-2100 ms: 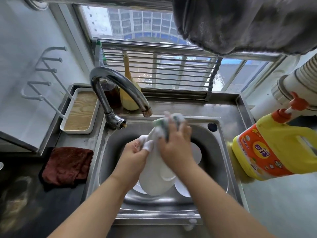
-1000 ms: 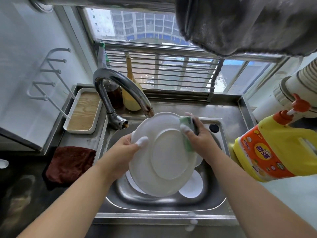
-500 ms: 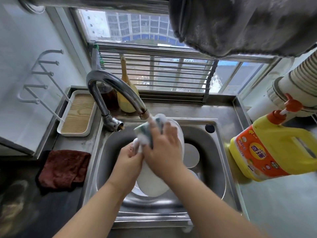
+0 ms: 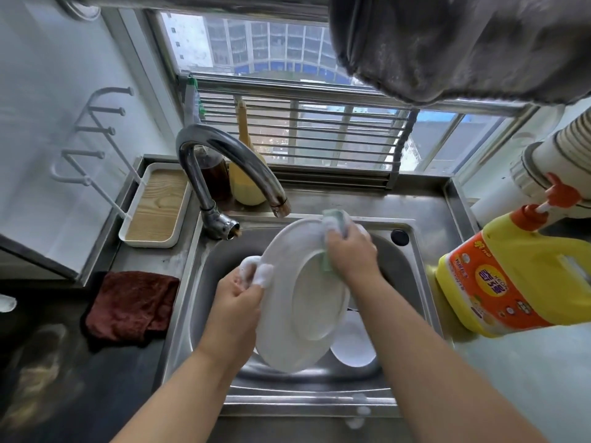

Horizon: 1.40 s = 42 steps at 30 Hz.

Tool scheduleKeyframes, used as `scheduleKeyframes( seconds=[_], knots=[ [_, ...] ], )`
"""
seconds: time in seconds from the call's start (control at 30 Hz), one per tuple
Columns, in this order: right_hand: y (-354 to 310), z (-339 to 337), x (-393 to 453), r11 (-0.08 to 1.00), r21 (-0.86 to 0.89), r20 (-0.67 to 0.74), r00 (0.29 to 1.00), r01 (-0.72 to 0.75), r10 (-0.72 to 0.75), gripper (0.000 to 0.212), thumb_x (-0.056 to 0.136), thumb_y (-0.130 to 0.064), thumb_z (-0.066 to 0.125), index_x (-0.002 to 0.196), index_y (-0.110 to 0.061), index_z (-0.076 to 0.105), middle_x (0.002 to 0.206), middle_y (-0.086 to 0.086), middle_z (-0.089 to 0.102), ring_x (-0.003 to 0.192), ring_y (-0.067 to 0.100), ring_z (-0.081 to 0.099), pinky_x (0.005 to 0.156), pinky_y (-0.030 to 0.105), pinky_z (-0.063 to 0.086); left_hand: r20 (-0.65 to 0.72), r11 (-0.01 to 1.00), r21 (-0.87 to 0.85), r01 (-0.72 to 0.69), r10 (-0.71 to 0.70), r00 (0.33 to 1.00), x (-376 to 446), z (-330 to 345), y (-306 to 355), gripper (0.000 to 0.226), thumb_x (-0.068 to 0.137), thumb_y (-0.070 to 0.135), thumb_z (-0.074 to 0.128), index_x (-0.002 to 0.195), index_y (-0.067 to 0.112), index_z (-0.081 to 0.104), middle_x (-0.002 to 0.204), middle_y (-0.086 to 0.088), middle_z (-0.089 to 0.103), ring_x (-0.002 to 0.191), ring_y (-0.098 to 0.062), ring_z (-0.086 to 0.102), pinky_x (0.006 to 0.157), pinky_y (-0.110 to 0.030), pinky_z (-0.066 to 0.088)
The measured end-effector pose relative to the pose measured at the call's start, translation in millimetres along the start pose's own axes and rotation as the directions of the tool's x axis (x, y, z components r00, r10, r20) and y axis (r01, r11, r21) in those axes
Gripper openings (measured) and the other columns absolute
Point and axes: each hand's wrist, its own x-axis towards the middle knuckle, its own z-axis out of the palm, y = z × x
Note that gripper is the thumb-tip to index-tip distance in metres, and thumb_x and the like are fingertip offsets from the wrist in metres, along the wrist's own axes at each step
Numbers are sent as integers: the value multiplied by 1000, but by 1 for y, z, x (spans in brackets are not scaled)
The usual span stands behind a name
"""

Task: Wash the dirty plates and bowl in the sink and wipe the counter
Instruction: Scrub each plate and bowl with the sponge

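Leftmost, a white hook rack on the wall, prongs out. Below it a white tray with a wood-grain bottom sits on the steel counter. Just in front, a dark red cloth lies crumpled at the sink's left edge.

Chrome tap arches over the back left of the sink; no water visible at the spout. Behind it a dark bottle and a yellow bottle stand against the window grille.

Left hand grips the left rim of a white plate, foam on thumb and fingertips. Plate is held tilted above the basin, underside with foot ring facing the camera. Right hand clutches a green sponge, fingers curled over it, pressing it against the plate's upper right rim; a sliver of sponge shows below the palm against the plate.

Under the held plate, another white dish lies in the basin bottom; whether plate or bowl I cannot tell.

Right of the sink, a yellow detergent jug with an orange label and red pump stands on the counter. Above, a grey cloth hangs over the window.
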Motion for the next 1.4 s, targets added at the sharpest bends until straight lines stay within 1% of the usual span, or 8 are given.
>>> scheduleKeyframes(
  seconds=[0.1,0.27,0.57,0.77,0.97,1.13,1.3,1.4],
  knots=[
    [41,-2,-3,804,459,194,926,-378,324,61,74,-59,41,131,-37,47,128,8,57,111,29,56,98,53,46,-18,991,-137,5,-8,1000,-6,-1,5,18,96,18,50,83,14,62,86,-15,63,79,-25,59,69,-37,51],
    [73,16,-36,400,755,415,851,-520,322,31,92,-39,50,117,-21,58,108,10,68,96,31,65,83,50,52,68,975,-199,99,-87,994,-10,-5,-7,15,90,17,62,84,10,49,97,-15,61,92,-27,56,78,-41,47],
    [38,-51,-12,955,263,126,977,134,-172,46,87,-41,57,131,-49,44,129,-3,53,113,18,53,92,30,43,301,972,108,211,-234,925,28,-15,19,24,93,24,57,111,10,64,100,-14,68,91,-28,64,83,-42,52],
    [-23,-15,-58,833,-246,90,867,496,-490,69,84,-60,30,149,-43,13,156,6,19,142,23,20,114,37,21,184,997,59,56,-66,981,21,13,11,26,99,8,41,96,11,67,81,-6,73,70,-17,68,62,-25,57],
    [-21,-21,-25,990,25,20,990,138,-139,57,95,-49,34,149,-33,24,152,13,25,140,28,24,113,37,21,192,981,179,-74,39,981,11,9,4,17,99,12,49,92,5,63,79,-7,65,73,-15,59,66,-30,48],
    [-33,-1,-66,827,-181,88,847,532,-525,66,82,-56,30,146,-40,23,150,6,26,135,23,30,106,35,29,172,993,71,-90,77,982,9,9,7,19,98,3,46,96,5,64,85,-5,71,79,-14,65,67,-25,51],
    [-22,-13,-24,984,172,57,997,46,-56,53,97,-48,36,147,-33,28,148,9,32,134,24,33,109,34,27,170,970,220,-107,70,983,6,5,3,19,97,14,52,88,-3,56,72,-7,58,69,-17,55,61,-28,45],
    [-35,6,-67,930,-40,49,931,364,-362,60,86,-57,34,144,-41,27,149,5,29,138,23,27,112,38,24,135,981,170,-94,71,988,6,5,3,17,98,9,48,90,4,63,77,-13,66,71,-18,61,63,-31,49]
  ],
)
